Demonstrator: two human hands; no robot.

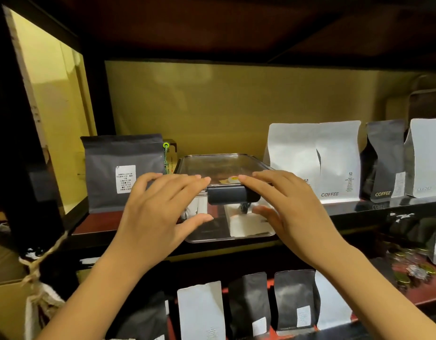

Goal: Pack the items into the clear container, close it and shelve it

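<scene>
The clear container sits on the shelf just beyond the spread fingertips of the left hand and right hand, with one coffee bag left of the left fingers and standing bags right of the right fingers.

Coffee shop storeroom, shelves of coffee bags

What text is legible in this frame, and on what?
"COFFEE": white pouch, right of the clear container.
"COFFEE": black pouch, gold letters.
Dark bag, left: white label, print too small.
Far-right white pouch: print blurred.
Lower-shelf pouch labels: unreadable.
</scene>
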